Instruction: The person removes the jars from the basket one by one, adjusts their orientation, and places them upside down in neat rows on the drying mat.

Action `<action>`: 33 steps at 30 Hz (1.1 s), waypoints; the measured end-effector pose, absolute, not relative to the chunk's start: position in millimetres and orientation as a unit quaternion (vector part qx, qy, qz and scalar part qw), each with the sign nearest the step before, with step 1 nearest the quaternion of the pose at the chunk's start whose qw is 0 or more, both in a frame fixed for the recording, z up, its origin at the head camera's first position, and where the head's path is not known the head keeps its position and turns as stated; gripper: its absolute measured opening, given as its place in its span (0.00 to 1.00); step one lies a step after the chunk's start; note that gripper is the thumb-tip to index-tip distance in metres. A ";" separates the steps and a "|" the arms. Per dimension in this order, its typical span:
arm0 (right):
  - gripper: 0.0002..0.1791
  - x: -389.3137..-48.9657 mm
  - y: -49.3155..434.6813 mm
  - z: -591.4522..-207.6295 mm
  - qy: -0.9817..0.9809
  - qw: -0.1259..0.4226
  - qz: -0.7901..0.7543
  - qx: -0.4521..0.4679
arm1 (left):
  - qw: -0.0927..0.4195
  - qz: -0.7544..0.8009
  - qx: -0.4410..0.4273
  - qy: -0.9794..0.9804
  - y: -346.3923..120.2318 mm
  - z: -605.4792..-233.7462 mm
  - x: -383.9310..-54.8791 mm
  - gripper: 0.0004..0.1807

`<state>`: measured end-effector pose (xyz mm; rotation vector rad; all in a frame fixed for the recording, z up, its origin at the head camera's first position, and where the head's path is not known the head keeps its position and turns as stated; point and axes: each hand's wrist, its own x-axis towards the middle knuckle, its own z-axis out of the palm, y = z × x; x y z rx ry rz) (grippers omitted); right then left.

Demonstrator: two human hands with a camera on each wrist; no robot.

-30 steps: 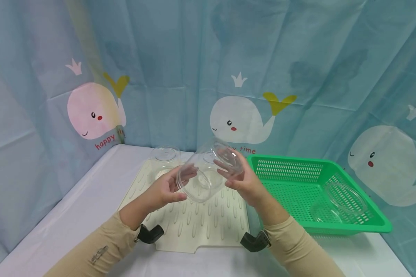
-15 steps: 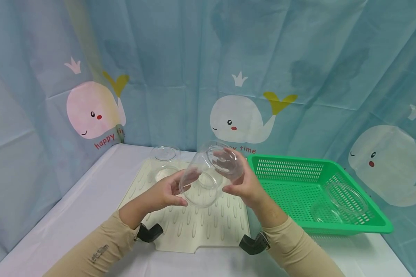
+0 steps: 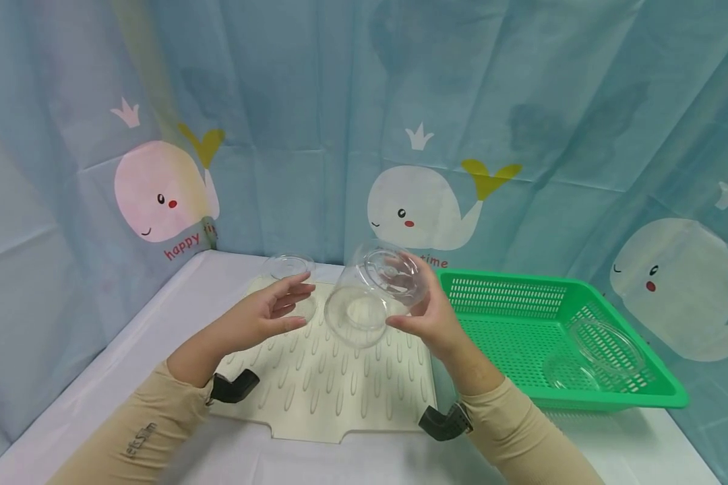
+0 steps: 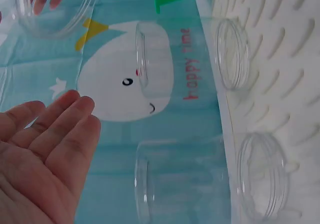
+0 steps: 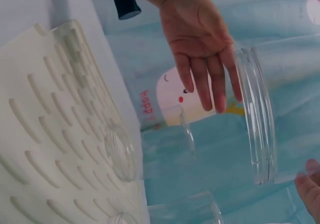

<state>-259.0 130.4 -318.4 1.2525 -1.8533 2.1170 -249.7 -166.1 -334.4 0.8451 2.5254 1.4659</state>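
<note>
A clear plastic jar (image 3: 373, 296) was held tilted above a cream ridged mat (image 3: 340, 404), the fingers and thumb of the right hand (image 3: 431, 316) curled round its upper end; the left hand (image 3: 257, 320) hovered just beside it, fingers extended and apart from the jar; two similar jars (image 4: 185, 179) stood at the mat's far edge; to the right, a green basket (image 3: 509, 303) held another jar (image 3: 588, 360), tilted; behind hung a blue whale-print curtain (image 3: 291, 135).

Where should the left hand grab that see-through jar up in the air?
Probably curl round the ridged rim of the clear jar, from the left: the right hand grips near its other end, so this end sticks out free.
</note>
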 end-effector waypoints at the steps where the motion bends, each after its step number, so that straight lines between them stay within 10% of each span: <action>1: 0.52 -259.4 130.5 -318.5 -0.602 0.030 0.688 0.406 | 0.047 0.478 0.273 0.834 -169.0 -333.3 -250.0 0.42; 19: 0.53 -258.4 116.7 -322.3 -0.630 0.023 0.676 0.381 | -0.026 0.275 0.177 0.944 -227.8 -349.4 -266.6 0.49; 33: 0.57 -260.7 85.4 -336.7 -0.649 0.007 0.658 0.381 | 0.042 0.182 0.173 0.967 -263.4 -392.4 -292.2 0.49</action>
